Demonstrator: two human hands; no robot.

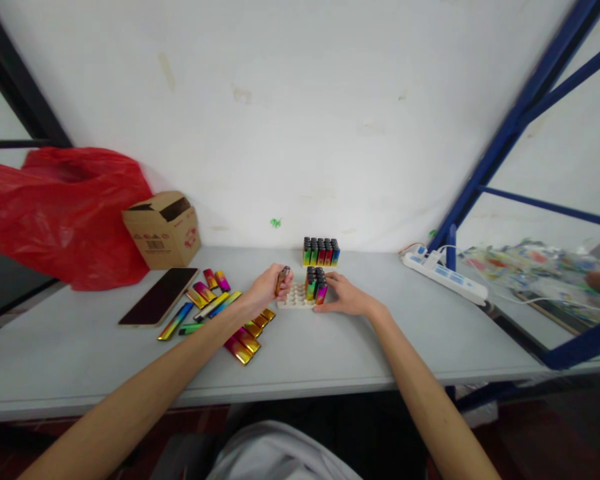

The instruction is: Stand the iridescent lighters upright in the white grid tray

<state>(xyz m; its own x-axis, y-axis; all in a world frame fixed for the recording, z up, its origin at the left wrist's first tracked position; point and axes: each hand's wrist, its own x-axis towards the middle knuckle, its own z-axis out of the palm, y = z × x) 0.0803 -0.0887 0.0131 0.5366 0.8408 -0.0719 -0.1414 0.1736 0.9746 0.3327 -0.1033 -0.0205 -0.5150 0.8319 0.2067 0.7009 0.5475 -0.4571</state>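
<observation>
Left arm (145, 393): bare, reaching from the lower left up toward the middle on a long slant.
Left wrist (247, 305): roughly in line with the forearm.
Left hand (266, 287): curled into a grip, back of the hand toward the left, fingers folded in.
Right arm (420, 387): bare, rising from the lower right and angling inward.
Right wrist (375, 311): bent, turning the hand leftward.
Right hand (350, 297): loosely spread, back upward, thumb (323, 308) held apart from the fingers.
Hands together: near each other, apart, pointing inward.
</observation>
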